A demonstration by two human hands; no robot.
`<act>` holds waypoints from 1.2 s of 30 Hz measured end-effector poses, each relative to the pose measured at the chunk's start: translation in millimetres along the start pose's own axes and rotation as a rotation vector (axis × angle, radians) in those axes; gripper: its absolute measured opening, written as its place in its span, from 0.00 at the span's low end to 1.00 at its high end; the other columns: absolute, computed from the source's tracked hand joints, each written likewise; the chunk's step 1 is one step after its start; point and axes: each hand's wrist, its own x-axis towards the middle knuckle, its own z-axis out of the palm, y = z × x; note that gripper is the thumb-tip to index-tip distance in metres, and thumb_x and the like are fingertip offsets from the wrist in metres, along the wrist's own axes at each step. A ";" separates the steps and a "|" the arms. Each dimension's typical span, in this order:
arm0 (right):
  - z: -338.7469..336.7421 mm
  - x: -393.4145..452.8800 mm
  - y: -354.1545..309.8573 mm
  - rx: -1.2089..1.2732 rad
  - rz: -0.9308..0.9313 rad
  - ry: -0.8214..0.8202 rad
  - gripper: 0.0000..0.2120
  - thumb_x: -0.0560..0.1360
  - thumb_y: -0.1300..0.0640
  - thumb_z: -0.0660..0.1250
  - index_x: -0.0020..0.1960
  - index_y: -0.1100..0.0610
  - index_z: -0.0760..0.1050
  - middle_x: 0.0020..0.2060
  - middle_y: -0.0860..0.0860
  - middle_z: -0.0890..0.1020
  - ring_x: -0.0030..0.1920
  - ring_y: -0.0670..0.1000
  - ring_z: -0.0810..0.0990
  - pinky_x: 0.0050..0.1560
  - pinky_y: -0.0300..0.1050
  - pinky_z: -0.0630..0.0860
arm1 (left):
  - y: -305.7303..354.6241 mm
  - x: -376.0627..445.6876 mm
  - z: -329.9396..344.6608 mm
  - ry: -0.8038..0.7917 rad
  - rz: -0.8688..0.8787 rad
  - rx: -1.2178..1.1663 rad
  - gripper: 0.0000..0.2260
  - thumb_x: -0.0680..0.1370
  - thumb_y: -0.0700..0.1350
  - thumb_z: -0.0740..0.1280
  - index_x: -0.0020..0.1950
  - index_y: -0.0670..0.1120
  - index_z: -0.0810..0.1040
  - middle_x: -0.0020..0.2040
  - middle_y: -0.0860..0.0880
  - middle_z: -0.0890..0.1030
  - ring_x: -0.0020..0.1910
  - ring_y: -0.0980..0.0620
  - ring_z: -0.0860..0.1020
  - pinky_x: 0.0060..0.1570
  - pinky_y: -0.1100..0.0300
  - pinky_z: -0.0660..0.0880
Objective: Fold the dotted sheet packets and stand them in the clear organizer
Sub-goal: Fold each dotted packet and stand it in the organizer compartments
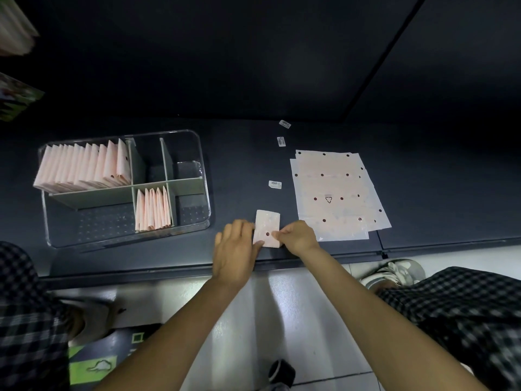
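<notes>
A folded pink dotted packet (267,224) lies on the dark table near its front edge. My left hand (235,249) lies flat along the packet's left side, thumb pressing its lower corner. My right hand (297,237) pinches the packet's right edge near a dark dot. A stack of flat, unfolded dotted sheets (337,193) lies to the right. The clear organizer (203,153) stands at the left. Several folded packets (84,165) stand in its back left compartment and several more folded packets (153,210) in its front middle one.
Three small white labels (275,184) lie on the table between the organizer and the sheets. The table's front edge (169,270) runs just below my hands. Checked trouser legs and shoes show on the floor at both sides.
</notes>
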 end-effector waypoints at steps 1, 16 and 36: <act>-0.8 0.6 -0.8 0.020 0.013 -0.007 0.11 0.74 0.50 0.68 0.40 0.57 0.79 0.36 0.53 0.79 0.42 0.52 0.76 0.45 0.43 0.70 | 1.3 -2.0 2.2 -0.009 0.130 0.026 0.19 0.75 0.48 0.70 0.63 0.42 0.75 0.63 0.43 0.76 0.62 0.41 0.73 0.63 0.47 0.67; 10.3 -15.4 -2.3 0.136 -0.300 0.388 0.05 0.75 0.61 0.65 0.51 0.58 0.76 0.48 0.55 0.80 0.47 0.51 0.77 0.53 0.46 0.73 | -11.2 -4.5 5.3 -0.493 0.385 0.376 0.31 0.79 0.65 0.46 0.76 0.56 0.37 0.76 0.42 0.34 0.75 0.48 0.33 0.71 0.53 0.31; -0.8 24.8 -26.7 -0.295 -0.409 0.183 0.14 0.72 0.57 0.71 0.57 0.55 0.76 0.56 0.53 0.76 0.58 0.54 0.74 0.58 0.47 0.72 | -19.2 -25.7 4.8 -0.472 0.370 0.336 0.29 0.78 0.66 0.46 0.72 0.62 0.33 0.73 0.43 0.29 0.69 0.48 0.26 0.71 0.51 0.31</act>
